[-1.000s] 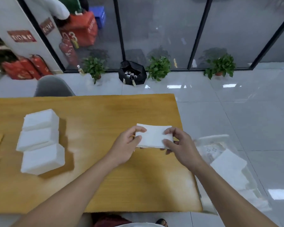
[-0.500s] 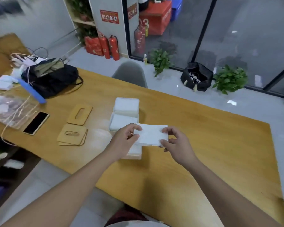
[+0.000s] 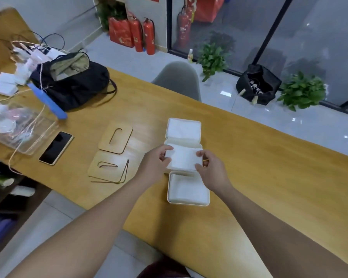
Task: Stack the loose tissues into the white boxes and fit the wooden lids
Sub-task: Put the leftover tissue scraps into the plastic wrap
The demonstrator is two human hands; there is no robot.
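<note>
A tissue stack [image 3: 182, 158] is held by 2 hands above the middle white box [image 3: 197, 145].
Its ends are pinched between curled fingers and thumbs by the left hand [image 3: 155, 163] and right hand [image 3: 211, 169]; 2 more boxes lie just beyond and below.

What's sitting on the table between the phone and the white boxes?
In the head view, the wooden lids lie between the phone and the white boxes: one single lid farther off, a small stack nearer.
</note>
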